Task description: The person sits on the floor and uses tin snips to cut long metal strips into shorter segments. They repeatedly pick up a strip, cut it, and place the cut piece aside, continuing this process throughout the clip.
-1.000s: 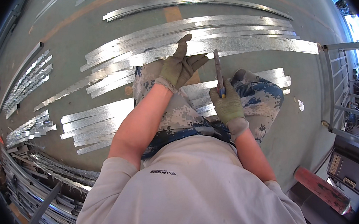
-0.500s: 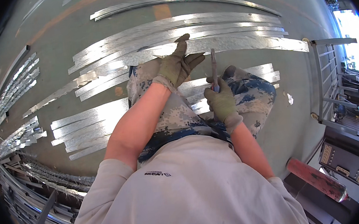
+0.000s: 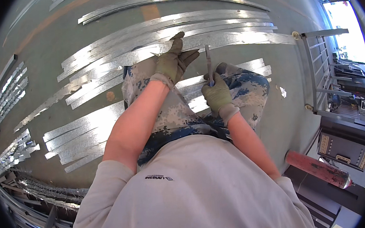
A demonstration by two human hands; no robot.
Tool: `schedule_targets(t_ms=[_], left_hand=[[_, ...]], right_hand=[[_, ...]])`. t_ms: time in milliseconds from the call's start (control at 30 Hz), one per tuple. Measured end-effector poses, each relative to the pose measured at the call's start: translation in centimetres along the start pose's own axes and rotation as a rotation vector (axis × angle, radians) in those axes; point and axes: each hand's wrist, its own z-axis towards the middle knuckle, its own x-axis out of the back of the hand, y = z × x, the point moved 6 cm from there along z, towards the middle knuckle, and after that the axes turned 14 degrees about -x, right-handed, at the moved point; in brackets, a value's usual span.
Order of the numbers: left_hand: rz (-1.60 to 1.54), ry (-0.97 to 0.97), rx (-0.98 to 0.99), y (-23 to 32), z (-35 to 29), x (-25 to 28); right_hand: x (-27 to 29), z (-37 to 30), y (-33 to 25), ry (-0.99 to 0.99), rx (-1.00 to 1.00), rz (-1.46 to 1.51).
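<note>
My left hand [image 3: 171, 65], in an olive-green work glove, is at a long shiny metal strip [image 3: 236, 38]. Its fingers are stretched out and apart, with some of them over the strip's near edge; whether it bears any of the strip's weight I cannot tell. To the right, my right hand [image 3: 216, 94], gloved alike, is closed round a slim hand tool [image 3: 208, 61]. The tool stands upright, with a narrow dull metal upper part and a bit of blue at the fist. Its lower end is hidden in the glove. My camouflage-trousered knees [image 3: 243, 81] are bent beneath both hands.
Several metal strips [image 3: 79, 135] lie on the green floor to the left, with others beyond my hands. A metal frame [image 3: 316, 70] stands at the right, near a red cylinder [image 3: 317, 169] and a dark panel [image 3: 345, 150]. Racked metal lengths [image 3: 30, 225] fill the lower left.
The whole scene has shifted slightly left and, at the right, a little upward as my view turned. My hands keep nearly the same pose, and the tool is still in my right hand.
</note>
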Motion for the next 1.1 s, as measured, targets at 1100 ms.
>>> schedule_targets(t_ms=[1100], left_hand=[[0.014,0.024,-0.082,-1.7,3.0,0.9]], right_hand=[[-0.9,1.5,-2.1,0.329,-0.073,-0.482]])
